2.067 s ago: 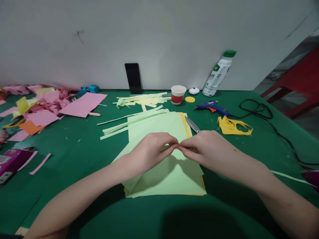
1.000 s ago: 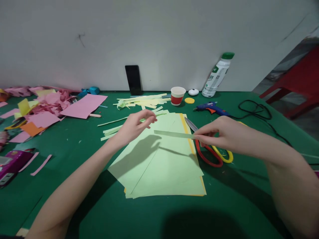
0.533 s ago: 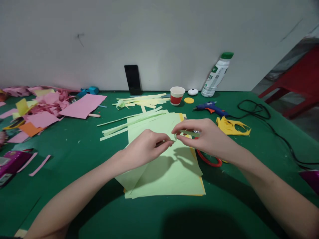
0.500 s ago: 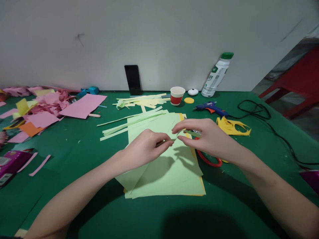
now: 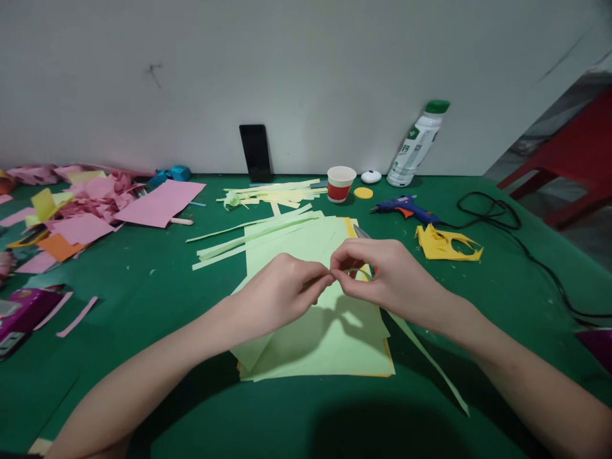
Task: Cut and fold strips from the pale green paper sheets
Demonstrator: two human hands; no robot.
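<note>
My left hand [image 5: 282, 293] and my right hand [image 5: 382, 271] meet fingertip to fingertip, both pinching a light green paper strip [image 5: 430, 363]. Its long tail runs out beneath my right hand and hangs down to the right. The end between the fingertips is mostly hidden. Below both hands lies a stack of light green paper sheets [image 5: 320, 344], with orange-yellow paper showing at its edges. Several cut green strips [image 5: 258, 239] rest across the top left of the stack. A scissor blade [image 5: 362, 233] shows just behind my right hand.
A blue glue gun [image 5: 406, 207] with a black cord, yellow paper scraps [image 5: 447, 245], a red-and-white paper cup [image 5: 341, 185] and a tilted white bottle [image 5: 417, 146] stand or lie behind. A phone [image 5: 255, 153] leans on the wall. Pink paper [image 5: 162, 203] is heaped left.
My right hand has closed its fingers and come against my left fingertips. The strip's tail now swings out to the lower right, and the red scissor handle is covered from view.
</note>
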